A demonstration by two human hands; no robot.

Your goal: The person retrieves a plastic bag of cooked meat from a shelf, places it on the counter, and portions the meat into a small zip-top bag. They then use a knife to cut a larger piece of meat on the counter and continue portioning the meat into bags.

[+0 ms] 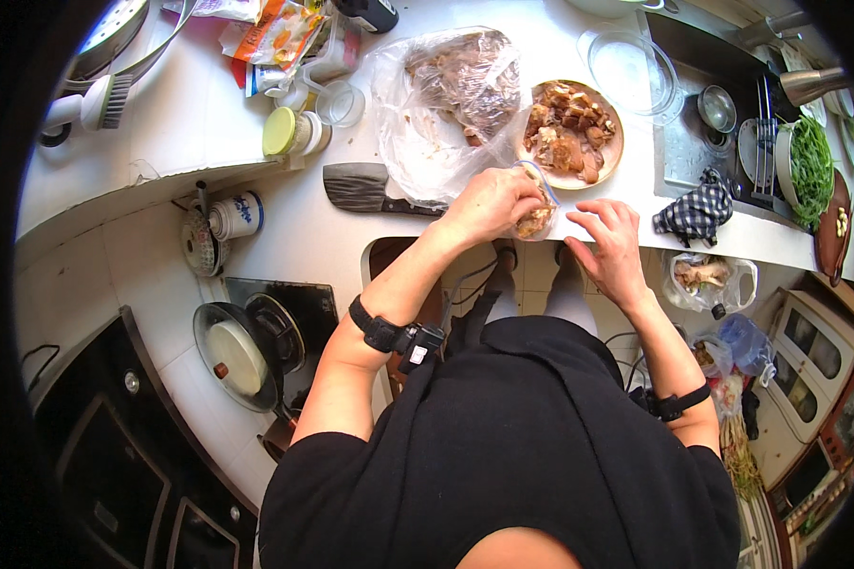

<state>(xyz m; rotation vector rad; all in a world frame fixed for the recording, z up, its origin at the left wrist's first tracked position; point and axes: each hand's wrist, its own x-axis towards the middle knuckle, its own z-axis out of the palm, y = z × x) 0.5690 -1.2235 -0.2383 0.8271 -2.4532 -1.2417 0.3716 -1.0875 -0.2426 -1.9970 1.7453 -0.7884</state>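
My left hand [494, 205] has its fingers on a small clear zip bag [536, 226] of brown food pieces at the counter's front edge; the fingertips are at the bag's mouth. To the right of the bag, my right hand [607, 245] is held with fingers apart and nothing in it. Just beyond the bag lies a round plate [615, 165] of brown chopped pieces, perhaps cooked meat. A large clear plastic bag [416, 160] with a wrapped brown mass lies left of the plate. Partly under that bag is a cleaver [359, 188] with a dark blade.
A clear plastic container [630, 71] stands beyond the plate, left of the sink [672, 160]. A checked cloth [696, 211] lies at the sink's near edge. Jars [279, 131] and food packets [277, 35] stand at the left. A lidded pan [238, 355] sits by the stove.
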